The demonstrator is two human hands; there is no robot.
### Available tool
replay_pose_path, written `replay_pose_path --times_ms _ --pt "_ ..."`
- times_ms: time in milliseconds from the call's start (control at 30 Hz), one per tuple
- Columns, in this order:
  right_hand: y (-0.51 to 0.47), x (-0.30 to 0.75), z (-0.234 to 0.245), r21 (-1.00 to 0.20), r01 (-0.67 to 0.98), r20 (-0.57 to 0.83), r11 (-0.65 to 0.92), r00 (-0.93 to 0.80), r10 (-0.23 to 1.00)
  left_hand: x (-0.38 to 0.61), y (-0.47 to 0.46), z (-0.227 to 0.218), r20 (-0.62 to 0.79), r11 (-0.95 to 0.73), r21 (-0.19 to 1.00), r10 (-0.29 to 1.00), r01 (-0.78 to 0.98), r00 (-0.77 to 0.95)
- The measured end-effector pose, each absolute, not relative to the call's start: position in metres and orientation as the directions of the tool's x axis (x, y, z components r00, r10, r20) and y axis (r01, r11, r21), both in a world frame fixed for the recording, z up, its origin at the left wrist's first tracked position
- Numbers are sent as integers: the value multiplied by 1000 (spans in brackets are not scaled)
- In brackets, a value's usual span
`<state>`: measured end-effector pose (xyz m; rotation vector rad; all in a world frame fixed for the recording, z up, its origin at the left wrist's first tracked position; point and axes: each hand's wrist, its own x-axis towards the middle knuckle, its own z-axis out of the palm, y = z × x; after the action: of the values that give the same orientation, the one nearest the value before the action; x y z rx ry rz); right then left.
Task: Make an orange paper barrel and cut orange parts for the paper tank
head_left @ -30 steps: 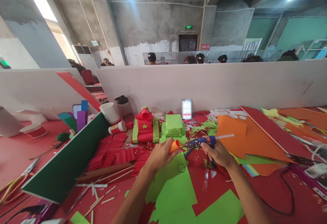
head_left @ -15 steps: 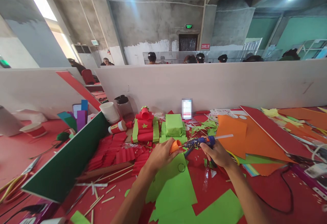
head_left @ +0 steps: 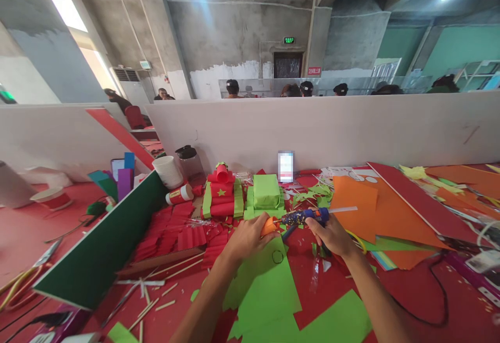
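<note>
My left hand [head_left: 250,236] is closed around a small orange paper tube [head_left: 269,225], its rim turned toward the right. My right hand [head_left: 330,232] grips a blue glue gun [head_left: 304,217], with a pale glue stick [head_left: 344,209] poking out of its back end. The gun's nozzle is at the tube's rim; whether they touch I cannot tell. Beneath my hands lie green paper sheets [head_left: 269,291], one marked with a small drawn circle [head_left: 277,257]. Just beyond stand a green paper-wrapped block [head_left: 266,192] and a red and green paper model [head_left: 222,192] with a star.
To the left, a dark green board [head_left: 105,239] leans beside folded red paper strips [head_left: 172,233]. Thin wooden sticks [head_left: 146,309] are scattered nearer me. Orange sheets [head_left: 355,210] lie at right. A phone [head_left: 286,167] stands against the white partition [head_left: 312,129]. A black cable [head_left: 445,296] crosses the right side.
The orange tube has turned slightly in my left hand, and its rim sits a little closer around the nozzle. My right hand has barely moved.
</note>
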<state>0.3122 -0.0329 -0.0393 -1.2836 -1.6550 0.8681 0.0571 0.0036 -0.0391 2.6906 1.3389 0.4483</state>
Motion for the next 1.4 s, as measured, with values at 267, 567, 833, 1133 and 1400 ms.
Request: replay_pose_path --times_ms 267,567,833,1133,1400 --pt "-33 311 -37 -872 416 232 258 -112 966 58 3 -38 198 -609 205 792 766 577" --pt "-31 310 -35 -859 434 250 271 -106 962 57 2 -37 195 -623 204 782 755 592" --pt "-29 314 -38 -875 419 226 241 -86 970 57 3 -39 226 -629 199 775 751 590" --pt "-30 319 -36 -906 360 196 222 -107 975 56 3 -38 220 -589 240 807 771 548" --pt "-28 320 -40 -890 391 207 233 -107 972 56 4 -36 198 -580 250 815 775 545"
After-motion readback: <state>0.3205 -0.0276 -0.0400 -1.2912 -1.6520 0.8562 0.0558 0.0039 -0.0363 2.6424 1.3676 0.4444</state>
